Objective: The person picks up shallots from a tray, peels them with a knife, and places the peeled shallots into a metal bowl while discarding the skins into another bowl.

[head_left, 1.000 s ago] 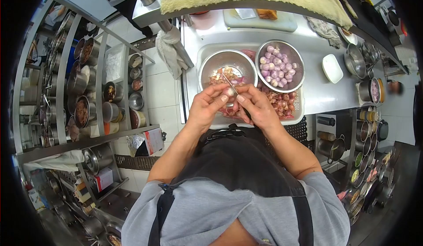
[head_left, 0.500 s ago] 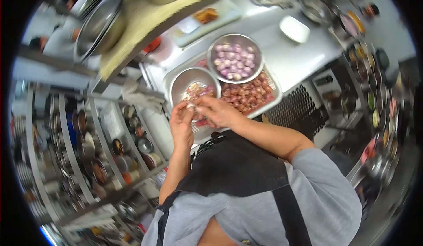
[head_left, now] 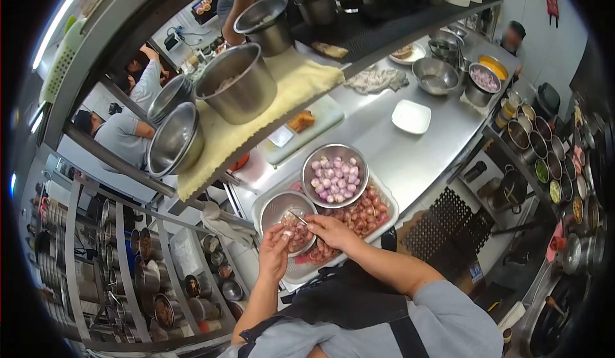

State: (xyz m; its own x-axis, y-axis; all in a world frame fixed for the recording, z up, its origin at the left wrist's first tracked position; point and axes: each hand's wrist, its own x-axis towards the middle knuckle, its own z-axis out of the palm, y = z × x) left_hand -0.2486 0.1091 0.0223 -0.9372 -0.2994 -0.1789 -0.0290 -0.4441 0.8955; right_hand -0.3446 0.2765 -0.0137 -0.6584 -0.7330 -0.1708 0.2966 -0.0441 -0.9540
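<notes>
My right hand [head_left: 328, 230] is closed around a small knife [head_left: 298, 217], its thin blade pointing left over a steel bowl [head_left: 271, 208] with peelings in it. Fingers bent, my left hand [head_left: 274, 250] pinches what looks like a shallot, mostly hidden, at that bowl's near edge. Behind and to the right, a second steel bowl [head_left: 308, 166] is filled with peeled purple-white shallots [head_left: 334, 177]. Unpeeled reddish-brown shallots [head_left: 359, 217] lie below it in a white perforated tray [head_left: 391, 214], which also bears both bowls.
A white square dish [head_left: 411, 117] stands on the steel counter [head_left: 378, 143]. Beyond the tray lies a cutting board [head_left: 327, 117] with an orange-brown food piece. An overhead shelf [head_left: 301, 95] holds steel pots. Other people are at the far left and back.
The view has tilted up, so the counter and hands sit lower and more of the shelf shows. My hands stay at the peelings bowl; the knife blade is now visible.
</notes>
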